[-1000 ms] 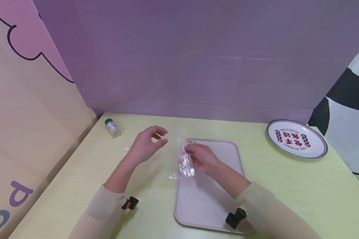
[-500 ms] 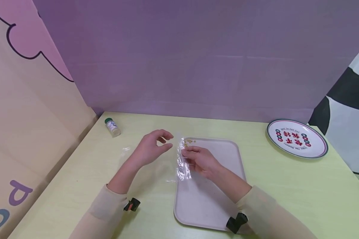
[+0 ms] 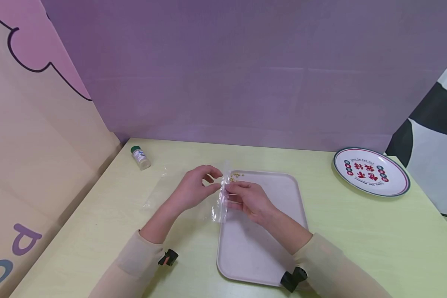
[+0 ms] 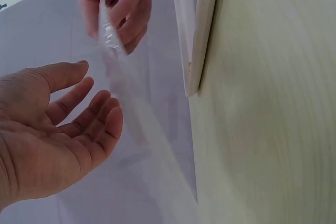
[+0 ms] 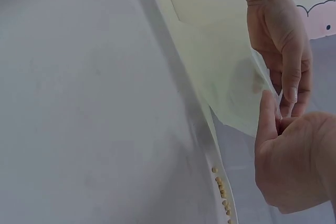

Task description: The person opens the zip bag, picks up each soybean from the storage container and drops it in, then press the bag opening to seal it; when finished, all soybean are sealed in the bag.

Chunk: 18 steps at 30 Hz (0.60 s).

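A clear plastic bag hangs over the tray's left edge. My right hand pinches the bag's edge between thumb and fingers; in the right wrist view this thumb lies against the film. My left hand is close on the bag's other side, its fingers loosely curved and holding nothing. Seen from the left wrist, a small gap separates those fingers from the bag. Below lies a pale tray, with several small yellow kernels at its far left corner.
A small green-capped bottle lies at the back left of the table. At the back right is an oval plate with red lettering. A purple panel stands behind the table.
My right hand has drawn the bag slightly left, and the bag now spreads further left behind my left hand. My left hand has moved right, closer to the bag's edge.
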Motion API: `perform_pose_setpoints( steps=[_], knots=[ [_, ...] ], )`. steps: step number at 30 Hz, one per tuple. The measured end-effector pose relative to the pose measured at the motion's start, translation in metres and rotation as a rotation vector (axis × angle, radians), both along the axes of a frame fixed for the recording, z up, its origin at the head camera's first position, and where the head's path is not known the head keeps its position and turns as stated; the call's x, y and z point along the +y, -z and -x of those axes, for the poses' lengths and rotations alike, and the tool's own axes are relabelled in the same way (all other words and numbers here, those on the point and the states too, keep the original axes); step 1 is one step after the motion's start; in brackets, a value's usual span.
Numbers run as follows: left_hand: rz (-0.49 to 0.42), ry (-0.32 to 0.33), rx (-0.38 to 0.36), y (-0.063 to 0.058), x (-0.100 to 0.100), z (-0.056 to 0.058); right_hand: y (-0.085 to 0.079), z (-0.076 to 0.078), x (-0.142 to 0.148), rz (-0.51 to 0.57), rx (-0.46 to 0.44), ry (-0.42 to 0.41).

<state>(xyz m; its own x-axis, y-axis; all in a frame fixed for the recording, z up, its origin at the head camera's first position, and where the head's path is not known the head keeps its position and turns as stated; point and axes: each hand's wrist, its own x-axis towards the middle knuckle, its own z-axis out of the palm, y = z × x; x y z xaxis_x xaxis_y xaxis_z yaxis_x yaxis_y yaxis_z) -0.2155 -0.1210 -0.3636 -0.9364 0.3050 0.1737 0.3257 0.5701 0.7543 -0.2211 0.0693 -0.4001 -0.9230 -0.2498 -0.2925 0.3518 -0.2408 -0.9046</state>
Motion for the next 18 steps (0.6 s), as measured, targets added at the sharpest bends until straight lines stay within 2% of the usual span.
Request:
perform_pose_setpoints(
  steps=[10,18],
  knots=[
    [-0.034,0.022,-0.031,0.0016,0.0065,-0.0014,-0.0036,-0.0014,-0.0027,-0.079,0.005,-0.025],
    [-0.053,0.068,-0.033,0.0021,0.0095,-0.0025,-0.0036,-0.0005,-0.0037,-0.085,-0.009,-0.08]
  ],
)
